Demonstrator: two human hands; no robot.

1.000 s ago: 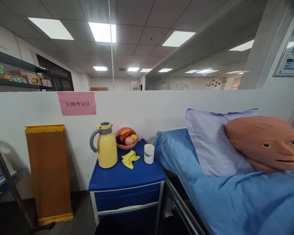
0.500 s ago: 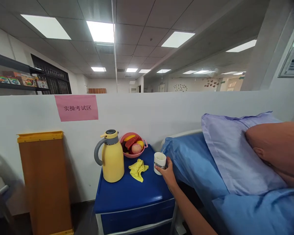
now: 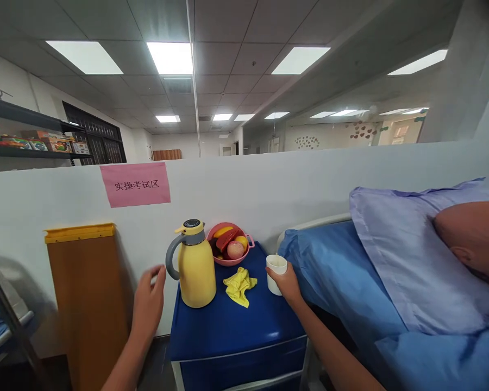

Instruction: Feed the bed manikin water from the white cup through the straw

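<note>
My right hand (image 3: 288, 283) is wrapped round a white cup (image 3: 274, 278), which stands upright at the right side of the blue bedside cabinet (image 3: 236, 331). My left hand (image 3: 150, 293) is raised just left of the grey handle of a yellow thermos jug (image 3: 196, 274). Its fingers are bent and apart, with nothing in them, and a small gap separates them from the handle. A crumpled yellow cloth (image 3: 239, 286) lies between the jug and the cup. Behind it sits a pink basket (image 3: 250, 243) of fruit.
To the right is a bed with blue bedding (image 3: 330, 260), a lilac pillow (image 3: 391, 260) and a manikin's head (image 3: 472, 233). A brown board (image 3: 89, 304) with yellow ends leans on the white partition (image 3: 261, 184) at left, below a pink sign (image 3: 136, 184).
My left hand has come into view and risen beside the thermos handle. My right hand has closed further round the cup. The view has shifted slightly, moving the scene rightward.
</note>
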